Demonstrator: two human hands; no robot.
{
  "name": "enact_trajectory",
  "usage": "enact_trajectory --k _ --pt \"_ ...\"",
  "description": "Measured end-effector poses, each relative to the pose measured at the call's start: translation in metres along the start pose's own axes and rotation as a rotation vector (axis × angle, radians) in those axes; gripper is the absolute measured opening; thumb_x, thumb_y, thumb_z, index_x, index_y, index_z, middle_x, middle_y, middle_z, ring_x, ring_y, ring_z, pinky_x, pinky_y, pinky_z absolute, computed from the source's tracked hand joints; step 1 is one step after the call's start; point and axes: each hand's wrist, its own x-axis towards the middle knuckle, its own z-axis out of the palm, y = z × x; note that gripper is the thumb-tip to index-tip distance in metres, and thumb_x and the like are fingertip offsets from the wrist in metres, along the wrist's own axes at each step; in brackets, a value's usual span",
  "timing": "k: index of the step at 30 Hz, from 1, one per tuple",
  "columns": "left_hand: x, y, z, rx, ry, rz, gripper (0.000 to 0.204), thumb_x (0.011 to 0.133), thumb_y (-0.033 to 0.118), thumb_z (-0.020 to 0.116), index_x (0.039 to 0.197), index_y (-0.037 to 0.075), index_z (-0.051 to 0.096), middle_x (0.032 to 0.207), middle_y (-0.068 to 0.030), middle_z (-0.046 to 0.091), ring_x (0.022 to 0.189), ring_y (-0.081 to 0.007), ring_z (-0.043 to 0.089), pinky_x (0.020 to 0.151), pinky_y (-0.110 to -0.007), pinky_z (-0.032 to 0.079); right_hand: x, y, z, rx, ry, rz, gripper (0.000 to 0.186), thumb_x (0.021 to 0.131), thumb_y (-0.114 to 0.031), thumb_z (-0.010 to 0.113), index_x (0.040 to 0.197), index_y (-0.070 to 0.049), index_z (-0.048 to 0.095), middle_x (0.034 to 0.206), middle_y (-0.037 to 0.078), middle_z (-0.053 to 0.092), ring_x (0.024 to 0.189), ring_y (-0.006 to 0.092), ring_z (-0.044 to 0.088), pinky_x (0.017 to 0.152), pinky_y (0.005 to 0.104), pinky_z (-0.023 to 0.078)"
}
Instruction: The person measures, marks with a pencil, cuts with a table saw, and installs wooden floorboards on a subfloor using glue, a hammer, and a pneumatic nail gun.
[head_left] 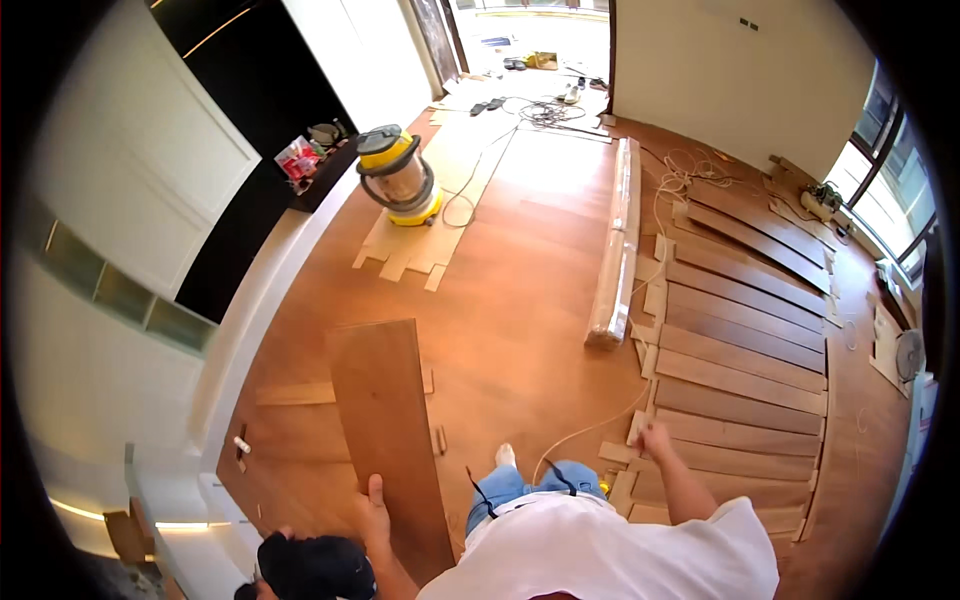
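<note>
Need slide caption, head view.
Left hand holds a long brown wooden plank; a yellow-and-grey canister vacuum stands beyond.

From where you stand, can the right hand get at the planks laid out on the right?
Probably yes: the right hand appears close to the left ends of the laid-out planks, with nothing visible blocking it. The left hand holds a separate plank away from them.

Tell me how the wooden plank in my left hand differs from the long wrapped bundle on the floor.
The plank is bare brown wood, while the wrapped bundle has a shiny covering. The plank is gripped by the left hand; the wrapped bundle lies on the floor, no hand on it. The plank is one flat board, whereas the wrapped bundle is boxier. Both are long and straight-sided.
</note>
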Motion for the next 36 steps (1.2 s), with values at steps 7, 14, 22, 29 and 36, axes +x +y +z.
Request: enact_trajectory --k 7,14,22,29,36 --pt "0.231 0.093 0.112 -0.229 -0.244 -0.031 0.064 0.099 0.052 0.058 0.12 -0.007 0.062 0.106 -0.022 0.072 0.098 -0.0367 0.068 0.086 -0.041 0.052 -0.053 0.086 -0.007 -0.024 0.051 0.697 0.031 0.096 -0.021 0.054 0.077 0.002 0.064 0.068 0.018 0.065 0.049 0.028 0.062 0.044 0.0407 0.049" --pt "0.401 0.203 0.25 -0.16 -0.307 0.045 0.07 0.097 0.059 0.058 0.121 -0.007 0.061 0.103 -0.019 0.072 0.096 -0.034 0.067 0.086 -0.042 0.051 0.183 -0.068 0.023 0.077 0.079 0.687 0.031 0.098 -0.025 0.057 0.079 -0.003 0.066 0.073 0.015 0.068 0.051 0.024 0.06 0.045 0.0388 0.049" --pt "0.573 0.342 0.375 -0.299 -0.371 0.07 0.076 0.095 0.065 0.055 0.121 -0.007 0.061 0.108 -0.0204 0.071 0.102 -0.0298 0.066 0.089 -0.04 0.05 0.526 -0.506 0.022 0.167 -0.006 -0.122 0.021 0.103 -0.02 0.053 0.105 0.001 0.056 0.08 0.014 0.07 0.064 0.0196 0.068 0.057 0.0328 0.056" --pt "0.744 0.395 0.534 -0.276 -0.201 0.207 0.071 0.099 0.059 0.054 0.122 -0.007 0.061 0.112 -0.0162 0.07 0.105 -0.0239 0.064 0.093 -0.036 0.048 0.708 -0.598 0.003 0.24 0.151 -0.068 0.02 0.104 -0.02 0.052 0.105 -0.001 0.056 0.078 0.012 0.07 0.06 0.0186 0.066 0.054 0.0319 0.054" --pt "0.92 0.526 0.642 -0.31 -0.331 0.08 0.075 0.098 0.063 0.052 0.13 -0.005 0.057 0.116 -0.0203 0.069 0.108 -0.0301 0.065 0.093 -0.038 0.05 0.68 -0.517 0.017 0.18 0.119 0.607 0.019 0.1 -0.013 0.052 0.09 0.001 0.059 0.074 0.018 0.067 0.056 0.0293 0.067 0.047 0.0417 0.055"
